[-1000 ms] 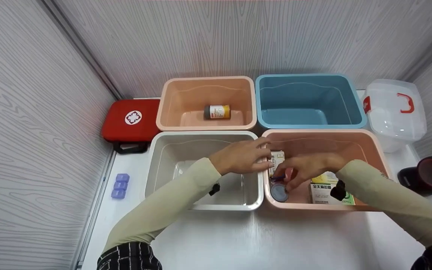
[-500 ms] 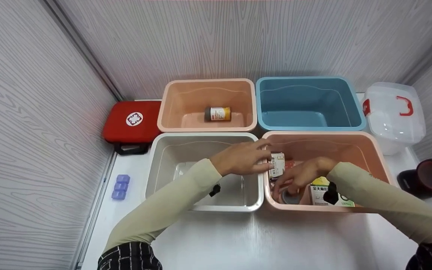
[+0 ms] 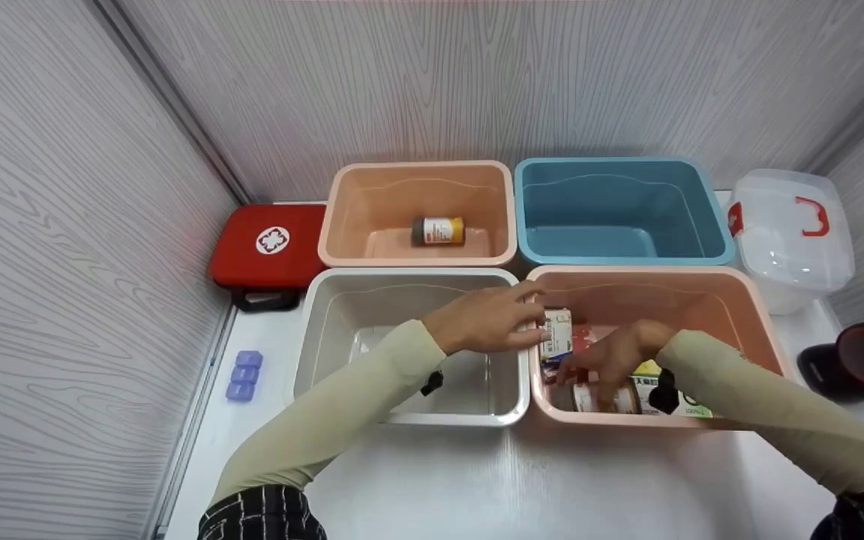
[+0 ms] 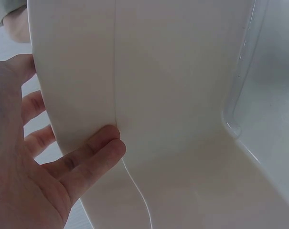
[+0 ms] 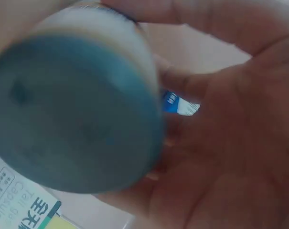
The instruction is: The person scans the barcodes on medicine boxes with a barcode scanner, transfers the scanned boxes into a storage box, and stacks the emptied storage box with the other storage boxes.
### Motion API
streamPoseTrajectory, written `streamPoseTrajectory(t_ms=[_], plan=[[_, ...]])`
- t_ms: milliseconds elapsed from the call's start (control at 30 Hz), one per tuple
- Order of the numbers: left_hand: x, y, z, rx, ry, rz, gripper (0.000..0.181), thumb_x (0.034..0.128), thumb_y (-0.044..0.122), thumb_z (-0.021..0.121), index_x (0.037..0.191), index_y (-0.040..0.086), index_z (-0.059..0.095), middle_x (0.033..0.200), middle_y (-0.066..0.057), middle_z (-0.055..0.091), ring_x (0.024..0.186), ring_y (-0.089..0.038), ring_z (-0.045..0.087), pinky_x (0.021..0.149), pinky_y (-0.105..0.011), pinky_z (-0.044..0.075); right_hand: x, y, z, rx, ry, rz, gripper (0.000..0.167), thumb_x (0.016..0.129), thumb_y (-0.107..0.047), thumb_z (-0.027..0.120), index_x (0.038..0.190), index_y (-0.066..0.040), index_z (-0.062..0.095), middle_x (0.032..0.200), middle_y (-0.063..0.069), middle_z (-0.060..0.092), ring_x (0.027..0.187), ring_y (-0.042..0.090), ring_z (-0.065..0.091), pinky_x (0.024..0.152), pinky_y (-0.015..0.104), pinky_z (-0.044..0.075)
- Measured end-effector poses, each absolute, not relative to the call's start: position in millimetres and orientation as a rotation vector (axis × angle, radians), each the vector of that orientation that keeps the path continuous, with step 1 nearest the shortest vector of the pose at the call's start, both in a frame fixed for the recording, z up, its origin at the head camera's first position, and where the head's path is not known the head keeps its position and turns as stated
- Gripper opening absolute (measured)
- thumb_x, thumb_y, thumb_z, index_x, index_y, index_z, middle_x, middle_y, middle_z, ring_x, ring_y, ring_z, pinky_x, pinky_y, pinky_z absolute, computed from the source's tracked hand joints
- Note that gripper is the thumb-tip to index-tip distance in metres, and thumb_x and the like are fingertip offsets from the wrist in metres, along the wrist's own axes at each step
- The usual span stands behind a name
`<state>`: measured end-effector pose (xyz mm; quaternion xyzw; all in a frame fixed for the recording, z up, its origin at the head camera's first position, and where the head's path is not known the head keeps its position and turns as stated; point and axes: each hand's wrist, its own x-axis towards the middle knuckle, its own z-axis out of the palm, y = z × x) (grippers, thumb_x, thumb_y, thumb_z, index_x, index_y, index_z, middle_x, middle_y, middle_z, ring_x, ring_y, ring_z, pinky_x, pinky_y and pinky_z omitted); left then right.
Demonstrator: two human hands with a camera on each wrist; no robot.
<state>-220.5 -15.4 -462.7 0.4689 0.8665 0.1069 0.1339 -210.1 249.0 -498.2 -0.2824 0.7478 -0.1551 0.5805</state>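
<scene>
Jar (image 3: 586, 399), inside the pink bin (image 3: 664, 298): tipped over since the earlier frame; then its grey lid (image 5: 77, 119) faced up, now its labelled side shows, slightly further from the pink bin's left wall. Left hand (image 3: 486, 319): at the pink bin's left rim in both frames.

Risks, judged: jar could roll or slip if the hold slackens, its body being round. It could knock the capsule carton (image 3: 643, 390), just right of it by the pink bin's front wall, if swung that way. It could strike the pink bin's rim if raised too little.

Right hand (image 3: 617, 356): reaching down into the pink bin; thumb and fingers bent round the jar, spread about as wide as its body, gripping it. Lid turned toward the wrist camera. Firmness of hold: cannot be told; wrist view blurred.

Left hand, cont.: draped over the near-side wall of the white bin (image 3: 353, 311), immediately left of the pink bin. Fingers loosely extended, lying on both sides of that wall; no item carried.

Also listed: white carton (image 3: 557, 330), against the pink bin's left wall; blue bin (image 3: 604, 202), directly behind the pink bin; peach bin (image 3: 368, 202), behind and left of the pink bin, containing one yellow-labelled bottle (image 3: 439, 230), lying on its side.
</scene>
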Motion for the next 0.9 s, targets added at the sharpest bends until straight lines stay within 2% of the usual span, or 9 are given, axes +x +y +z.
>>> streamPoseTrajectory(t_ms=[100,233,400,467,533,600,700,767,900], plan=[[-220.7,-16.2,-463.6,1.373,2.518,0.312,0.046,0.1131,0.055,0.048,0.137,0.021,0.068,0.174,-0.01,0.039,0.135,-0.032,0.065,0.111,-0.046,0.055,-213.2,255.8,-489.0,-0.674,1.807,-0.43,0.082,0.086,-0.02,0.087,0.158,-0.019,0.047,0.129,0.005,0.054,0.116,0.023,0.05,0.088,0.035,0.051],[-220.6,-17.5,-463.9,1.411,2.532,0.324,0.045,0.1128,0.053,0.05,0.136,0.019,0.069,0.17,-0.011,0.043,0.129,-0.032,0.068,0.107,-0.047,0.057,-216.5,267.8,-474.7,-0.666,1.944,-0.583,0.076,0.084,-0.019,0.089,0.149,-0.018,0.049,0.132,0.01,0.055,0.116,0.028,0.052,0.09,0.04,0.052],[-220.3,-17.9,-463.6,1.431,2.532,0.339,0.045,0.1128,0.052,0.051,0.135,0.019,0.07,0.168,-0.011,0.045,0.126,-0.033,0.069,0.105,-0.047,0.058,-216.9,285.1,-459.9,-0.601,2.031,-0.909,0.08,0.089,-0.014,0.087,0.151,-0.018,0.036,0.148,0.017,0.052,0.135,0.038,0.055,0.111,0.053,0.05],[-220.2,-17.6,-463.4,1.42,2.531,0.336,0.045,0.1129,0.052,0.051,0.136,0.019,0.07,0.169,-0.011,0.044,0.128,-0.033,0.068,0.107,-0.047,0.058,-217.0,292.3,-454.3,-0.621,2.073,-1.012,0.083,0.093,-0.014,0.086,0.157,-0.019,0.033,0.151,0.016,0.051,0.137,0.039,0.056,0.114,0.054,0.05],[-220.1,-17.3,-463.3,1.403,2.525,0.334,0.046,0.1129,0.052,0.05,0.138,0.019,0.07,0.17,-0.011,0.043,0.131,-0.033,0.067,0.109,-0.047,0.057,-217.6,299.4,-448.0,-0.659,2.136,-1.083,0.081,0.096,-0.014,0.084,0.159,-0.016,0.033,0.147,0.017,0.052,0.131,0.037,0.06,0.109,0.048,0.055],[-220.2,-16.9,-463.9,1.387,2.524,0.336,0.046,0.113,0.052,0.05,0.138,0.019,0.069,0.17,-0.011,0.042,0.132,-0.033,0.066,0.111,-0.047,0.056,-218.7,306.2,-441.2,-0.681,2.241,-1.128,0.077,0.097,-0.013,0.084,0.159,-0.014,0.038,0.142,0.015,0.055,0.123,0.031,0.063,0.101,0.037,0.059],[-220.3,-16.5,-464.0,1.379,2.526,0.337,0.046,0.1128,0.052,0.05,0.138,0.02,0.069,0.171,-0.011,0.042,0.134,-0.033,0.066,0.112,-0.046,0.055,-219.0,315.3,-431.5,-0.662,2.439,-1.162,0.066,0.097,-0.014,0.084,0.151,-0.01,0.045,0.133,0.016,0.06,0.111,0.024,0.066,0.089,0.025,0.059],[-220.4,-16.1,-464.2,1.385,2.527,0.342,0.045,0.1127,0.052,0.05,0.138,0.02,0.07,0.17,-0.011,0.043,0.134,-0.033,0.065,0.112,-0.046,0.055,-217.5,320.9,-426.0,-0.599,2.564,-1.164,0.065,0.096,-0.017,0.085,0.147,-0.01,0.046,0.131,0.015,0.061,0.108,0.02,0.064,0.084,0.021,0.057],[-220.8,-15.6,-464.9,1.4,2.53,0.344,0.045,0.1124,0.052,0.051,0.137,0.02,0.07,0.169,-0.011,0.044,0.132,-0.033,0.066,0.11,-0.046,0.056,-212.5,331.1,-419.4,-0.468,2.614,-1.228,0.066,0.098,-0.019,0.084,0.149,-0.014,0.042,0.137,0.014,0.056,0.111,0.02,0.063,0.081,0.022,0.058]])
